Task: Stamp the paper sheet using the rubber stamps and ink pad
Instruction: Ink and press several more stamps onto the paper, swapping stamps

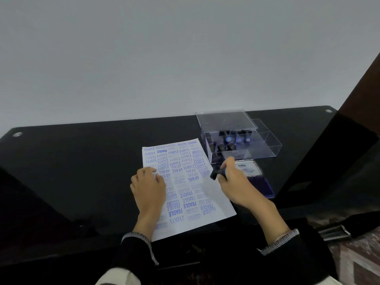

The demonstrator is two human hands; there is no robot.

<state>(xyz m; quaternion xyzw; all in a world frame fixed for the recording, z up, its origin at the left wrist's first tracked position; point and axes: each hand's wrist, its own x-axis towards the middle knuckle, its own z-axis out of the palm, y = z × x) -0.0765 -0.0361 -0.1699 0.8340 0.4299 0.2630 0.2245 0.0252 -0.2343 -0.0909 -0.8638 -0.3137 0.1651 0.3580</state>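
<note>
On the black bench [82,161] lies the paper sheet [216,202], already crowded with blue prints such as SAMPLE, FRAGILE and AIR MAIL, and the left hand [149,188] rests flat on its left side with fingers loosely extended. The right hand [234,179] grips a black rubber stamp [214,173] at the sheet's right edge, just beside the ink pad [265,186], whose lid stands open. Behind the pad, a clear plastic box [267,145] holds more stamps [228,140], its transparent lid [224,120] resting askew over the box's rear part.
</note>
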